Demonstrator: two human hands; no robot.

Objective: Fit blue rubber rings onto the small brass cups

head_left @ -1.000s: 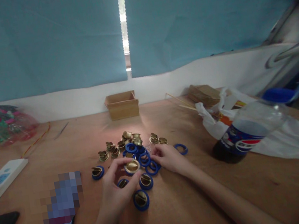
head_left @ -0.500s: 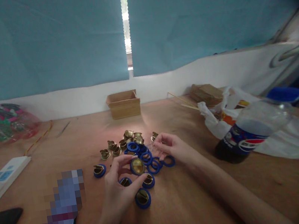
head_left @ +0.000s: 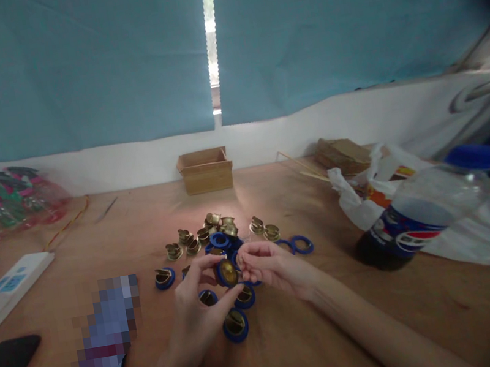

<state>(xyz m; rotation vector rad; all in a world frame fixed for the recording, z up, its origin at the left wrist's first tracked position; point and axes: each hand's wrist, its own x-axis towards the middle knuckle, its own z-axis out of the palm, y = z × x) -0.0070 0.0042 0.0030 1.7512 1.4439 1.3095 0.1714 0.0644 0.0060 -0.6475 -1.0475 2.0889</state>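
My left hand (head_left: 195, 303) grips a round brass piece with a blue ring (head_left: 228, 272) about it, thumb below and fingers above. Close against its right side is my right hand (head_left: 277, 266), fingertips pinched together; whatever they hold, if anything, is too small to make out. Under and around the hands lie blue rings (head_left: 302, 244), partly covered by the fingers. Several brass pieces (head_left: 192, 245) with folded tabs are heaped just beyond. Similar pieces seated in blue rings (head_left: 235, 324) lie nearer to me and to the left.
An open cardboard box (head_left: 207, 177) stands at the back. To the right, a cola bottle (head_left: 412, 225) lies on a white plastic bag (head_left: 478, 249). A phone (head_left: 105, 342), a power strip (head_left: 10, 289) and a bagged bundle (head_left: 10, 202) are on the left.
My right hand has moved left from the blue rings to the brass piece in my left hand. A blue ring has shifted right and away. My left hand keeps its hold.
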